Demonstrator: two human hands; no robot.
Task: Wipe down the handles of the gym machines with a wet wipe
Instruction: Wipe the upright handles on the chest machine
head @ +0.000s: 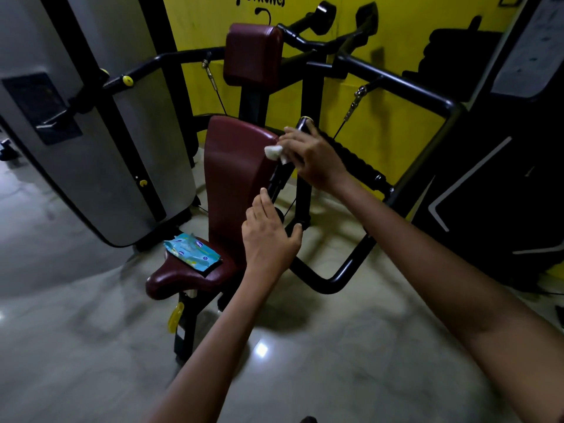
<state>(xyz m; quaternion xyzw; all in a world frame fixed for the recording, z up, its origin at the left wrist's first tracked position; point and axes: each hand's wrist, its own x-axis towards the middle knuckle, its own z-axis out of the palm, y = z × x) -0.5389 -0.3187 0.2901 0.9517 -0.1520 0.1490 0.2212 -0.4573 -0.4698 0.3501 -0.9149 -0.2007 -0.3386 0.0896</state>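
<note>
My right hand holds a crumpled white wet wipe against the near end of a black gym machine handle, just below its metal end cap. My left hand hovers lower down beside the dark red backrest, fingers loosely spread and holding nothing that I can see. A blue pack of wet wipes lies on the dark red seat.
A grey weight-stack column stands at the left. The machine's black frame bars run across toward a yellow wall. A dark machine fills the right side. The floor is glossy pale tile.
</note>
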